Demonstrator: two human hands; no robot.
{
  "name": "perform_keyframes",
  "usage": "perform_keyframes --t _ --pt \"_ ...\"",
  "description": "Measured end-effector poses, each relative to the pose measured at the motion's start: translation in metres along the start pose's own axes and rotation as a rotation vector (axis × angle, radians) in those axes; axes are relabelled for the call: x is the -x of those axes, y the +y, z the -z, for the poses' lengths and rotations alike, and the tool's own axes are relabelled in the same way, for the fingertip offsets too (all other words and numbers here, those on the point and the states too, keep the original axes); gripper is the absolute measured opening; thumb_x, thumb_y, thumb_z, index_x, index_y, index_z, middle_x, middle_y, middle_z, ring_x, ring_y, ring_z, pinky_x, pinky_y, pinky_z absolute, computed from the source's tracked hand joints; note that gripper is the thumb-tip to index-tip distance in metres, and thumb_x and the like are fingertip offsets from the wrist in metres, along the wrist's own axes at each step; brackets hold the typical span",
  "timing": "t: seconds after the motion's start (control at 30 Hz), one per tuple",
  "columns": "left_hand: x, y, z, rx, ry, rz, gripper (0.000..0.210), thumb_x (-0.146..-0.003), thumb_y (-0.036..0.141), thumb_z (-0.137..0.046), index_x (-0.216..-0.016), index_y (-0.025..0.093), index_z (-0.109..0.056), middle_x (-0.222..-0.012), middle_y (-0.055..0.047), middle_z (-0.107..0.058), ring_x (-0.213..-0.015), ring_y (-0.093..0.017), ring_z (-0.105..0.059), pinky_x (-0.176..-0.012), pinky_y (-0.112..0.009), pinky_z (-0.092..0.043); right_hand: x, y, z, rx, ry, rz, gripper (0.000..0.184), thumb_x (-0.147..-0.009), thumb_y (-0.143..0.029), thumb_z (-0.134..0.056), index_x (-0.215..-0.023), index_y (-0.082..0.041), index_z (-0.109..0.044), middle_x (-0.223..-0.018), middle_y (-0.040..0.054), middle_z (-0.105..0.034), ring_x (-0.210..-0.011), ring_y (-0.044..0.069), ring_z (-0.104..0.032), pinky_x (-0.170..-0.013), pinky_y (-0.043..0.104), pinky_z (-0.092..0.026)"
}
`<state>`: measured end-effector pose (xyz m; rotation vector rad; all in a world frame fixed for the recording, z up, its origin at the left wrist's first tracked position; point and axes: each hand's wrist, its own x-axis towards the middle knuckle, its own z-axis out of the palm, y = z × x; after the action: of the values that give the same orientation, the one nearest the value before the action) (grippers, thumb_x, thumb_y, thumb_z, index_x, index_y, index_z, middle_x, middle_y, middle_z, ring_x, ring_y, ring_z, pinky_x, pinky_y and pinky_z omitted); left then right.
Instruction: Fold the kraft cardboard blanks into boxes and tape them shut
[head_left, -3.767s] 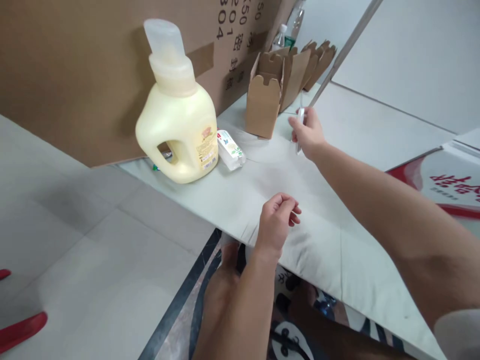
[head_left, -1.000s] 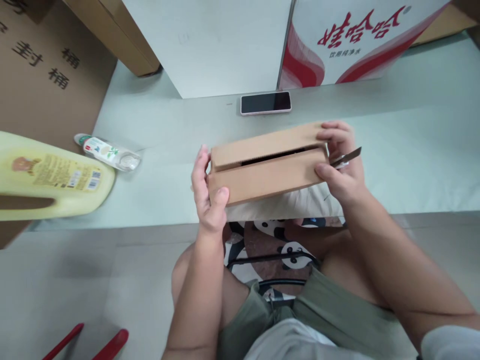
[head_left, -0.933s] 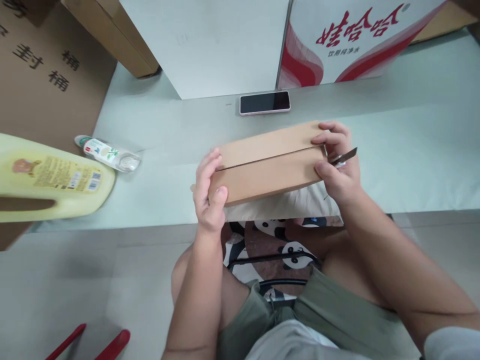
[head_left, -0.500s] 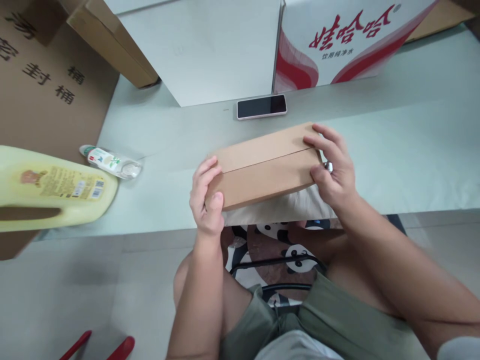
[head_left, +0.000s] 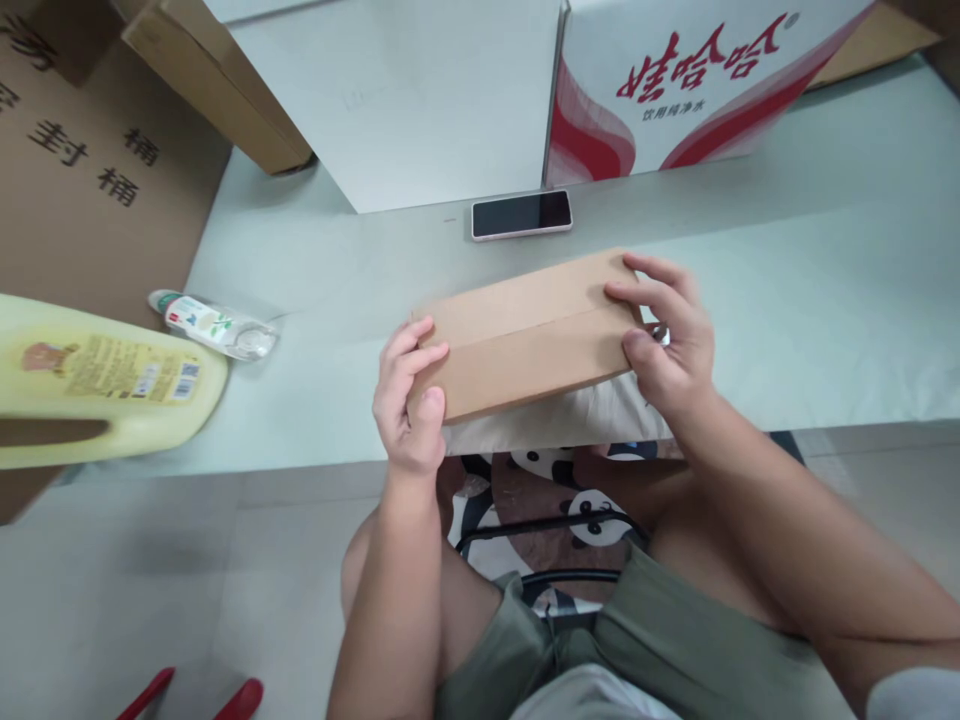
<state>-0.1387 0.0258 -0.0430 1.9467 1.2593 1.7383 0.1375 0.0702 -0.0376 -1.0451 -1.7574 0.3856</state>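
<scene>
A long, flat cardboard box [head_left: 536, 335] is held tilted between my two hands above the front of the table. A seam runs along the length of its upper face. My left hand [head_left: 411, 395] grips the left end, its fingers on the top face and its thumb at the near corner. My right hand [head_left: 671, 325] grips the right end, with fingertips on the upper face and the thumb at the edge. A small shiny metal piece [head_left: 661, 335] shows by the right fingers; its kind is hard to make out. The underside of the box is hidden.
Behind the box lies a phone [head_left: 522, 215], in front of a white carton [head_left: 442, 110] and a red-and-white printed carton [head_left: 675, 90]. To the left are a clear bottle [head_left: 217, 325], a large yellow jug [head_left: 112, 380] and a big brown carton [head_left: 112, 230]. The table's front edge is close.
The dark gap along the box's seam has narrowed to a faint line. Both hands keep their hold, and the box stays almost in place. The view has shifted slightly.
</scene>
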Motion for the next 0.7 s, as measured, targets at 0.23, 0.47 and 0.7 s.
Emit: perform_keyframes --t 0.23,0.47,0.7 --pt "-0.004 -0.002 0.003 0.002 -0.001 0.02 0.029 -0.092 0.041 -0.056 -0.112 0.027 -0.073 -0.132 -0.005 -0.067 -0.13 -0.029 -0.059 -0.119 -0.055 -0.038 -0.01 0.005 -0.003 -0.107 0.018 -0.029 0.041 -0.09 -0.06 -0.056 -0.115 -0.031 -0.071 -0.138 0.0101 -0.061 -0.133 0.037 -0.055 -0.108 0.06 -0.048" --pt "-0.007 -0.017 0.015 0.142 0.256 0.213 0.031 -0.085 0.031 -0.047 -0.101 0.025 -0.073 -0.125 -0.004 -0.071 -0.13 -0.027 -0.059 -0.116 -0.051 -0.043 0.006 0.005 -0.006 -0.383 -0.019 -0.547 0.027 -0.092 -0.044 -0.059 -0.105 -0.025 -0.074 -0.113 0.0108 -0.074 -0.105 0.031 -0.071 -0.075 0.045 -0.063" --pt "-0.007 -0.033 0.023 0.101 0.267 0.311 0.035 -0.091 0.043 -0.044 -0.108 0.026 -0.07 -0.134 -0.005 -0.067 -0.134 -0.028 -0.056 -0.114 -0.05 -0.045 0.012 0.0 -0.011 -0.36 -0.058 -0.629 0.033 -0.092 -0.041 -0.058 -0.118 -0.028 -0.072 -0.125 0.0091 -0.069 -0.098 0.025 -0.072 -0.078 0.045 -0.063"
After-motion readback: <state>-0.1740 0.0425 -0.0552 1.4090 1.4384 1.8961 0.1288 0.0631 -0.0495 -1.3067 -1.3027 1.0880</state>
